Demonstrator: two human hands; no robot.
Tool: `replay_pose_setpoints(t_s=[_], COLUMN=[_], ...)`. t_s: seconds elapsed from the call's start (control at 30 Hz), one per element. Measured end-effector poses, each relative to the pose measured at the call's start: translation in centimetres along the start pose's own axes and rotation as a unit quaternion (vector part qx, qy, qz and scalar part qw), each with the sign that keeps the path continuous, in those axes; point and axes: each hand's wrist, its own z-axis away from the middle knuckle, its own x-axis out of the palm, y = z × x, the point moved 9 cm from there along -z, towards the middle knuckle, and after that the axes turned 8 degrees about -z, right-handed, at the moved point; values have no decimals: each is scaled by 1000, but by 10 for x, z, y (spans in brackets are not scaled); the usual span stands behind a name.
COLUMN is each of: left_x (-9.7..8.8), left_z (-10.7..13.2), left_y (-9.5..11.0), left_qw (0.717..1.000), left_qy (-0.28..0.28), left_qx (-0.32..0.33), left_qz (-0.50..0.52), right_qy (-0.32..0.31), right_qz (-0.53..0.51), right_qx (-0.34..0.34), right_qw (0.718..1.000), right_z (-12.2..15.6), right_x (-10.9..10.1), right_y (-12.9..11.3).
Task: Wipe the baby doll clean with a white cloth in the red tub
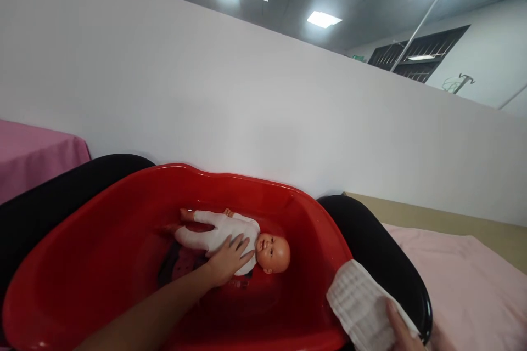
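Observation:
A baby doll (212,233) with a white cloth body lies face up in a red baby bathtub (94,252), its bald head to the right. My left hand (230,260) rests on the doll's chest, fingers spread out. At the tub's right rim, my right hand (401,329) grips a folded white gauze cloth (362,307) that hangs over the edge. Only part of the right hand shows at the bottom of the view. Below the doll, a dark printed patch (181,266) lies on the tub floor.
Black rounded supports (358,219) flank the tub on both sides. To the right is a surface with a pale pink sheet (465,269); at far left, a darker pink cover (37,156). A white partition (247,104) stands right behind the tub.

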Motion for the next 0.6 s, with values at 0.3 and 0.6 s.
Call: replay_pose_setpoints(t_s=[0.3,0.6], left_x=[16,16], left_z=[12,21], left_y=[-13,-19], left_qw=[996,992], left_qy=[39,73], left_qx=[75,104], left_qz=[17,6], right_qy=[-185,-221], right_qz=[3,174], right_qx=[1,-112], right_qw=[983,953], right_z=[-12,-57], right_x=[189,266], right_y=[-18,32])
